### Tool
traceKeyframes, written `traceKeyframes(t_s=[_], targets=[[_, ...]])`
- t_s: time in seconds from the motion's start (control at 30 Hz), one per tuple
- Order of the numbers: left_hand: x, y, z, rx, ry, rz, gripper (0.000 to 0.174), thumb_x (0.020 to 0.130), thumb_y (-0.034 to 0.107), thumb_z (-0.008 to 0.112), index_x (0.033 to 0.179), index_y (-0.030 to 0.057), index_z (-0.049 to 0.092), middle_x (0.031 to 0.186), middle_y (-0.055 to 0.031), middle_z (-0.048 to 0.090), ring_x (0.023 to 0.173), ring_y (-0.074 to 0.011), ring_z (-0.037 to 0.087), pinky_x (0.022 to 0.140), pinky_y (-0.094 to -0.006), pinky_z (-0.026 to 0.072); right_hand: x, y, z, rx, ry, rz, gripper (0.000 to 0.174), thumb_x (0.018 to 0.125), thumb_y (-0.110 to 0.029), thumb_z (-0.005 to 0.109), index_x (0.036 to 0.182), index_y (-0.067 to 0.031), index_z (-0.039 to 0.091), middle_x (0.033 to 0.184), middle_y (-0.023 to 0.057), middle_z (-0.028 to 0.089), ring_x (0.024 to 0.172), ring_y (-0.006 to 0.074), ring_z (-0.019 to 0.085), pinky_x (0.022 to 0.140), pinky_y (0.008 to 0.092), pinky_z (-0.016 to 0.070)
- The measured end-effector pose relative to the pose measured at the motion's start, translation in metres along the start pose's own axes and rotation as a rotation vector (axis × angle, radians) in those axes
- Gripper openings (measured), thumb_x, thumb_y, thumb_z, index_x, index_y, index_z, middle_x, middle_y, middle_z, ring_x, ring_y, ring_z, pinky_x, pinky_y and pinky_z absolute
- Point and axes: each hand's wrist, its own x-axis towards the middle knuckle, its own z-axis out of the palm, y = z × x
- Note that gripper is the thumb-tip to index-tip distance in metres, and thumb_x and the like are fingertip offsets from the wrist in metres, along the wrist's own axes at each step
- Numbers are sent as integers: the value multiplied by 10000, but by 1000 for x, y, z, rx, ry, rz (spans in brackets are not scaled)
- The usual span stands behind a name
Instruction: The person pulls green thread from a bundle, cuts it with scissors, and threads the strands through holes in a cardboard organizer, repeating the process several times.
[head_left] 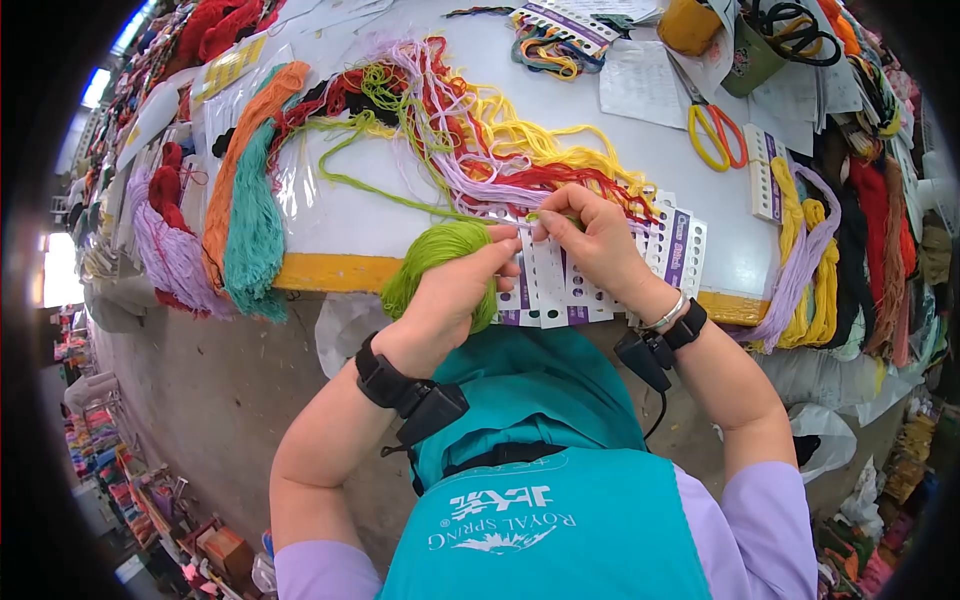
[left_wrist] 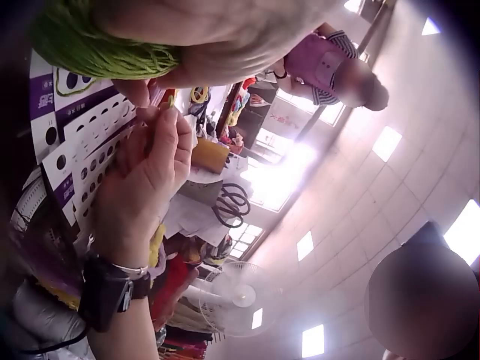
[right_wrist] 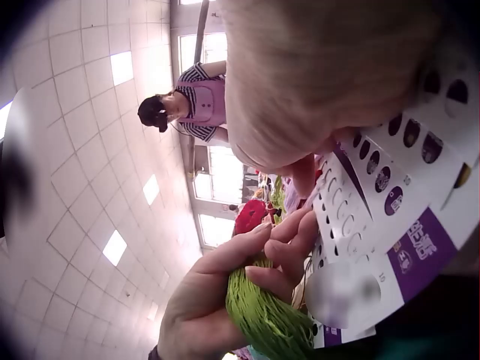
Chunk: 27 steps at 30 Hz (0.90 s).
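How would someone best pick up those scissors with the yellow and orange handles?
Probably by the two looped handles, coming from the near side: the scissors lie with those loops toward the wearer and their blades pointing away.

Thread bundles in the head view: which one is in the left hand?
The lime-green bundle: the left hand grips it, while the orange bundle and the teal bundle lie over the table's edge, touched by neither hand.
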Motion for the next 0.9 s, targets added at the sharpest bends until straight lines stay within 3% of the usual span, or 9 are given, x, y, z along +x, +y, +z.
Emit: traceKeyframes(t_s=[0.1,0.13,0.27,0.47,0.6,0.7,0.73,0.9], targets=[[7,-13,4,93,-99,137,239,921,97,590,1148,19,588,891,-22,611,712,-99,539,648,-225,459,-8,-14,-2,-67,-51,-5,85,892,-88,611,923,-9,601,760,71,652,682,90,606,614,270,477],[9,-18,11,75,-42,163,177,912,88,593,1081,37,583,815,-12,589,672,-94,542,608,-222,446,-10,-16,-3,-199,-60,-72,69,879,-76,616,922,-23,608,737,93,648,639,125,626,577,289,482],[10,-17,12,122,-62,84,221,891,52,591,1106,30,546,791,-30,589,627,-103,547,578,-229,450,-18,-13,5,-337,82,-348,73,848,-63,625,919,-46,619,676,118,618,524,214,603,505,304,470],[2,-15,4,100,-49,96,294,873,15,588,1154,1,504,811,-55,604,650,-114,579,599,-245,483,-14,-6,-3,-574,152,-404,52,854,-85,630,899,-64,616,673,119,626,560,255,632,517,341,485],[-3,-11,1,116,-48,62,329,856,13,591,1169,-18,491,795,-66,618,658,-120,590,610,-250,485,-4,0,-13,-628,222,-318,48,863,-92,628,887,-56,607,663,130,619,565,268,630,516,349,483],[-6,-10,2,118,-55,66,370,854,22,587,1204,-30,478,773,-64,617,654,-118,590,613,-248,483,-7,-11,-11,-466,219,-211,69,864,-96,633,896,-38,609,666,122,624,555,234,625,523,334,482],[-5,-9,3,118,-60,70,384,856,26,585,1219,-34,474,769,-61,614,654,-117,590,614,-248,484,-11,-18,-8,-357,197,-155,80,857,-85,628,894,-16,616,685,118,636,573,194,620,548,315,485],[3,-11,-2,147,-130,59,353,903,39,561,1242,-33,492,819,-45,604,669,-104,584,621,-237,488,-14,-19,-2,-279,7,-31,97,820,-87,624,851,5,627,721,117,659,637,175,635,608,305,496]])
